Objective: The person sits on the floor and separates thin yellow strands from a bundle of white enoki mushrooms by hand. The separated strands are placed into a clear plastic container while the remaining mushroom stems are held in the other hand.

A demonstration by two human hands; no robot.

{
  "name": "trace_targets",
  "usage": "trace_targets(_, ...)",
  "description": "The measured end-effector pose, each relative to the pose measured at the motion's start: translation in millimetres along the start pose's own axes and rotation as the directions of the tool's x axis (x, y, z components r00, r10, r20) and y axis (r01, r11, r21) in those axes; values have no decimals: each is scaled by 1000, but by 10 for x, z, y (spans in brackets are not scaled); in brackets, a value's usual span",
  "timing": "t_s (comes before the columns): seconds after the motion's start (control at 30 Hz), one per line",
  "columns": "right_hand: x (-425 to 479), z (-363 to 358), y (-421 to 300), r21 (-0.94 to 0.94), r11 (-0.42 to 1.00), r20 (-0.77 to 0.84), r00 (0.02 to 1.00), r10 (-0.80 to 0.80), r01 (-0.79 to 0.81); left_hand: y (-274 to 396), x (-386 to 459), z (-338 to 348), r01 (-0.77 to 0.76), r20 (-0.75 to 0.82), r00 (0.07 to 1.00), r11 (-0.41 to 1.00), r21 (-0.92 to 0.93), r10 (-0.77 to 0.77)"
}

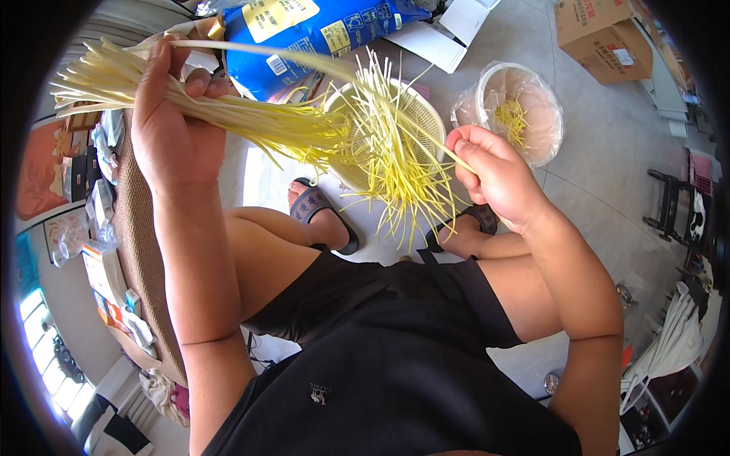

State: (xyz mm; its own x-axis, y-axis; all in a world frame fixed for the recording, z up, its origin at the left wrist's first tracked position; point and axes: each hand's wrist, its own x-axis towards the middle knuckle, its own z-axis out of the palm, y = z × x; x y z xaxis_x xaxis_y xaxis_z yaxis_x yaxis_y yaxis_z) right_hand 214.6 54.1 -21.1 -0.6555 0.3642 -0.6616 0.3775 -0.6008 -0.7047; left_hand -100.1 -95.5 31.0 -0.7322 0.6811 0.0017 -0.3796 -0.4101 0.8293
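Observation:
My left hand (179, 114) is closed around a thick bundle of pale yellow stalks (245, 117), likely garlic chives, their thicker whitish ends towards the left. One long single stalk (274, 52) runs from the top of my left hand across to my right hand (493, 171), whose thumb and fingers pinch its yellow end. Below the stretched stalk, a cream plastic basket (430, 108) holds a loose heap of the same stalks (393, 165), many hanging over its near rim. The tips of the bundle reach over the basket's left side.
Right of the basket stands a bin with a clear plastic liner (547, 114), yellow scraps (513, 122) inside. A blue printed bag (308, 45) and an open white box (439, 48) lie beyond. A cardboard box (607, 48) is at upper right, a woven-covered seat edge (142, 251) at left.

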Motion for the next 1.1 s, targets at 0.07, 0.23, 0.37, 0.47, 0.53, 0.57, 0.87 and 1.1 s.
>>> trace_targets(0.07,16,-42,17,-34,999,43,999,-23,24,54,19,-50,-14,3,1000,1000,-9,14)
trace_targets(0.23,78,-163,145,-96,974,108,975,-192,203,98,44,-109,-38,11,999,999,10,37)
trace_targets(0.37,118,-194,222,-411,804,53,892,-448,429,101,60,-152,-40,13,999,999,-8,41)
trace_targets(0.47,175,-138,234,-201,826,-308,767,-563,526,20,-30,-48,-48,-33,998,999,-5,48)
trace_targets(0.53,260,-250,234,-4,811,-470,714,-518,586,-89,-101,58,-56,-52,997,998,35,58)
trace_targets(0.57,313,-333,217,91,782,-544,688,-480,617,-152,-132,89,-21,-55,998,999,25,23)
trace_targets(0.87,721,-1887,226,10,971,-703,692,-163,239,-273,-255,296,67,0,998,997,32,-67)
trace_targets(1.1,874,-2126,225,-286,958,-741,634,-223,3,-236,-372,367,226,23,973,967,119,-230)
